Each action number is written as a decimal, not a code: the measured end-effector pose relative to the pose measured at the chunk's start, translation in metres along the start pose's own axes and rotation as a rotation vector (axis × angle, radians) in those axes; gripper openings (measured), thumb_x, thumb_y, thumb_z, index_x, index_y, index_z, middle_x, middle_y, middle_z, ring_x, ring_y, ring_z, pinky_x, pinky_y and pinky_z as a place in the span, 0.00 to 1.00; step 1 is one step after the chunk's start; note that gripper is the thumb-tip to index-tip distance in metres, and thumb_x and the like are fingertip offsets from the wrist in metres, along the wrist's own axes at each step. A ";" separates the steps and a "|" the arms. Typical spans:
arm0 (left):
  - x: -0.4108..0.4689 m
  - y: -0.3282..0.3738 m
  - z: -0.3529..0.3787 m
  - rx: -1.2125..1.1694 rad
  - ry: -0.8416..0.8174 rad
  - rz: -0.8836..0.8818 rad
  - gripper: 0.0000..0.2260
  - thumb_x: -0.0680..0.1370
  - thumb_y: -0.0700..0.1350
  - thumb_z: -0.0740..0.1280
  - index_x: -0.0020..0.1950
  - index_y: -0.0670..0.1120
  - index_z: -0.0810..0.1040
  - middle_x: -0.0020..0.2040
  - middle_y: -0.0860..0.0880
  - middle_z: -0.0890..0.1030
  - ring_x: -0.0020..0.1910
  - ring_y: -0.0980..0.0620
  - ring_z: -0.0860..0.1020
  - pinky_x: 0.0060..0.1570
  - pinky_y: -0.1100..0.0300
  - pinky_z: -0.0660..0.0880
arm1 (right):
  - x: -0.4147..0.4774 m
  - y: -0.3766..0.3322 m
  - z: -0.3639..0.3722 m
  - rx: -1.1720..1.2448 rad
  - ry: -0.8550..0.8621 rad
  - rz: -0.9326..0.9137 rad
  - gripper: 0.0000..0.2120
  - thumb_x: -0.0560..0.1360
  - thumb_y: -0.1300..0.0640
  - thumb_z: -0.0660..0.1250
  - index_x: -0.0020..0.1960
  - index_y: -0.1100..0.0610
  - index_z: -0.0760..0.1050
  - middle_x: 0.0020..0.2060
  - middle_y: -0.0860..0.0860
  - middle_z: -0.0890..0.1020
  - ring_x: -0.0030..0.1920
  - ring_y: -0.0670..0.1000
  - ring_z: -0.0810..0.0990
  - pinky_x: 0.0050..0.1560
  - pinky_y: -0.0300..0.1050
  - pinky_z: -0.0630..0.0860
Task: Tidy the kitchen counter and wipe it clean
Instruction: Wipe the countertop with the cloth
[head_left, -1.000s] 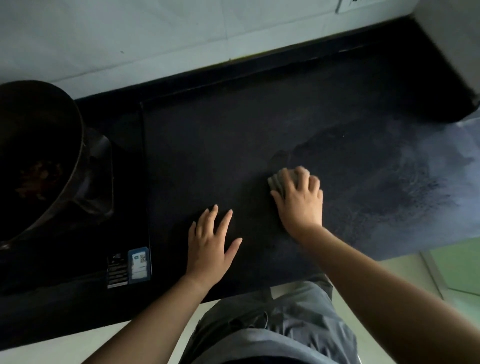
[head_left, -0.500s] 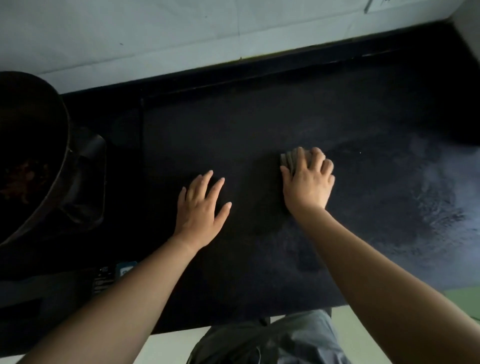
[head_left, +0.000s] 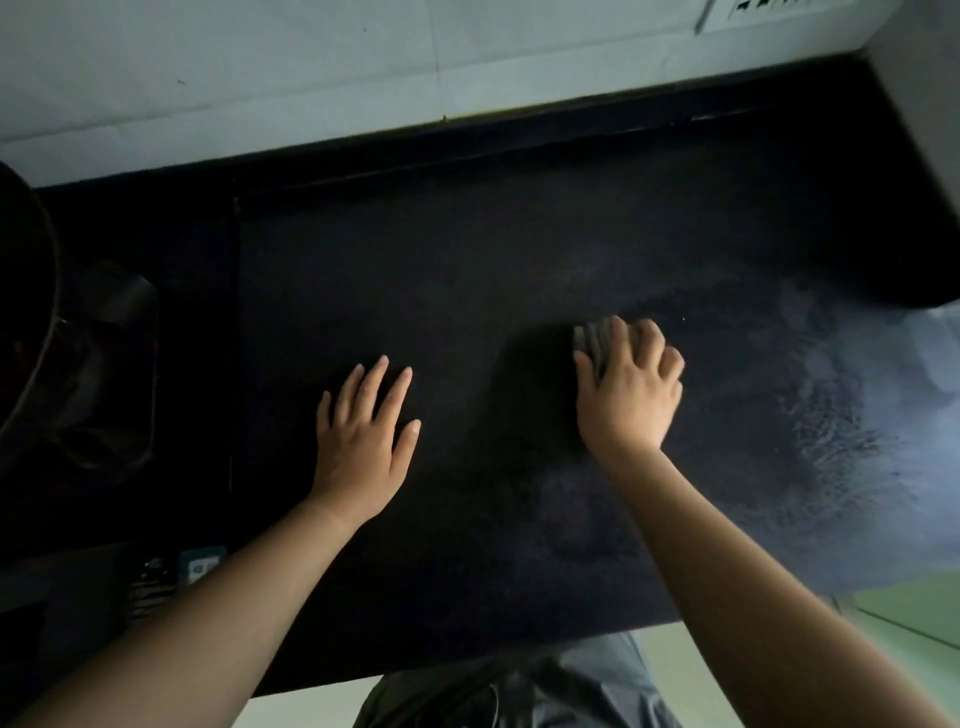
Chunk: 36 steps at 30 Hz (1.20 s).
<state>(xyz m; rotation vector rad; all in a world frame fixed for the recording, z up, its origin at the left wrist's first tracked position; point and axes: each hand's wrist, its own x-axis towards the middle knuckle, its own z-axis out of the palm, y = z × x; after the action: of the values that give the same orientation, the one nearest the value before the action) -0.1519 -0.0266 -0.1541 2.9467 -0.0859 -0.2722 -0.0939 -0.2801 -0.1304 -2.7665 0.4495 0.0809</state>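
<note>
The black kitchen counter (head_left: 493, 249) fills the middle of the view. My right hand (head_left: 631, 395) presses a small grey cloth (head_left: 589, 340) flat on it right of centre; only the cloth's far-left edge shows past my fingers. My left hand (head_left: 363, 441) lies palm down on the counter to the left, fingers spread, holding nothing. A wet sheen covers the counter's right part (head_left: 857, 415).
A dark wok (head_left: 26, 338) sits on the black stove (head_left: 130, 364) at the left, with stickers (head_left: 200, 566) on the stove's front edge. A white tiled wall (head_left: 363, 67) runs behind. A wall corner (head_left: 924, 104) stands at the right. The counter's front edge is near my waist.
My right hand slid the cloth away from me and slightly right across the counter. My left hand stayed flat on the counter. The view shifted forward over the counter.
</note>
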 end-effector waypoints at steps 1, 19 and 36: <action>0.000 0.000 -0.001 0.002 -0.004 -0.005 0.25 0.78 0.57 0.49 0.74 0.50 0.58 0.76 0.45 0.59 0.74 0.41 0.58 0.67 0.35 0.57 | 0.006 -0.009 0.002 -0.018 -0.012 -0.038 0.24 0.77 0.44 0.58 0.70 0.50 0.61 0.71 0.55 0.60 0.65 0.61 0.60 0.59 0.57 0.64; -0.010 0.038 -0.031 -0.075 -0.065 -0.045 0.23 0.78 0.50 0.60 0.73 0.49 0.63 0.75 0.43 0.60 0.73 0.42 0.61 0.68 0.41 0.62 | -0.037 0.057 -0.026 -0.009 -0.079 -0.081 0.25 0.77 0.43 0.57 0.71 0.49 0.58 0.70 0.54 0.59 0.66 0.59 0.59 0.62 0.55 0.63; -0.140 0.201 0.031 -0.133 -0.052 -0.466 0.30 0.75 0.60 0.48 0.74 0.47 0.61 0.75 0.41 0.59 0.72 0.40 0.61 0.67 0.40 0.62 | -0.035 0.181 -0.059 -0.034 -0.188 -0.525 0.25 0.75 0.42 0.59 0.69 0.51 0.65 0.66 0.57 0.66 0.61 0.60 0.63 0.55 0.57 0.72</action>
<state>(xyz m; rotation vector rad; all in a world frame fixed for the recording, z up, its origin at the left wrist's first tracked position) -0.3030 -0.2187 -0.1226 2.7889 0.5927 -0.3980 -0.1843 -0.4516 -0.1288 -2.7778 -0.3308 0.2187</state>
